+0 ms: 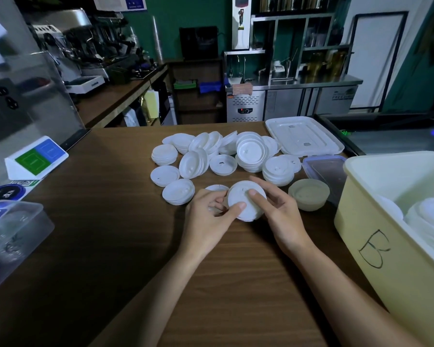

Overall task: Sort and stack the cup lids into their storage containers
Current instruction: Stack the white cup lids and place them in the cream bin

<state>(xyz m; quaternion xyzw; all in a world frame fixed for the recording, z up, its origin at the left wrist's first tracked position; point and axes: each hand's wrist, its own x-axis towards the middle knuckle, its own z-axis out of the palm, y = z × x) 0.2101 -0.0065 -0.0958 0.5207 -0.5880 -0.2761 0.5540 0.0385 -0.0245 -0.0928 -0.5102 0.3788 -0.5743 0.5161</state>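
Observation:
Both hands hold a small stack of white cup lids (241, 196) just above the wooden counter (125, 221). My left hand (207, 219) grips its left edge, thumb on top. My right hand (278, 214) holds the right side, with fingers curled round the rim. Behind them lies a spread of several white lid stacks (211, 156), some upright, some tipped on edge. A cream bin marked "B" (386, 246) stands at the right with white lids (429, 216) inside. A clear plastic container (13, 234) sits at the left edge.
A white tray lid (303, 136) lies at the back right. A clear box with a blue rim (326, 169) and a beige lid stack (308, 194) sit beside the bin. A green and blue sign card (35, 157) stands at the left.

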